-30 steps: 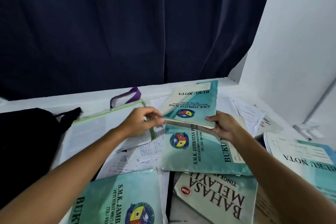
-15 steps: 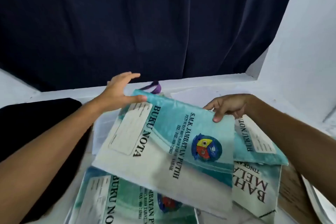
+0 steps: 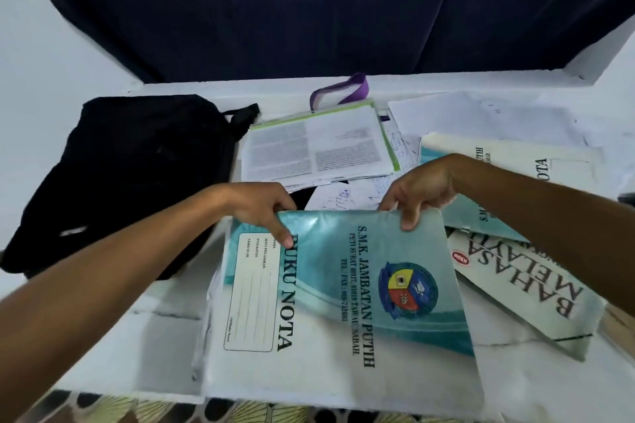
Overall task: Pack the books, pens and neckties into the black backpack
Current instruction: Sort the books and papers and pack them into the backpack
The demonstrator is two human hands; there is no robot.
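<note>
1. The left hand [image 3: 261, 208] grips the far left corner of a teal-and-white glossy notebook printed "BUKU NOTA" [image 3: 343, 312], thumb on the cover and fingers curled behind the edge.
2. The right hand [image 3: 417, 194] pinches the same notebook at its far right corner, thumb pressed on the cover.
3. The notebook sits at the near middle of the white tabletop [image 3: 103, 347], with more thin books stacked under it at its left edge.
4. The soft black fabric backpack [image 3: 137, 168] lies slumped on the left of the tabletop, just beside the notebook's far left corner; whether its opening is unzipped cannot be told.
5. A pale green textbook lettered "BAHASA MELAYU" [image 3: 529, 295] lies tilted to the right of the held notebook, partly under the right forearm.
6. A second teal-and-white notebook [image 3: 508, 161] lies farther back on the right, also crossed by the right arm.
7. A clear plastic folder with a green edge, holding printed sheets [image 3: 319, 147], lies beyond the hands, between the backpack and the loose white papers [image 3: 481, 116] at the far right.
8. A purple strap loop [image 3: 340, 92] stands just behind the folder near the tabletop's far edge.
9. A dark navy curtain [image 3: 309, 3] hangs behind the tabletop.
10. Handwritten sheets [image 3: 347, 195] lie between the two hands, beyond the notebook's far edge.
</note>
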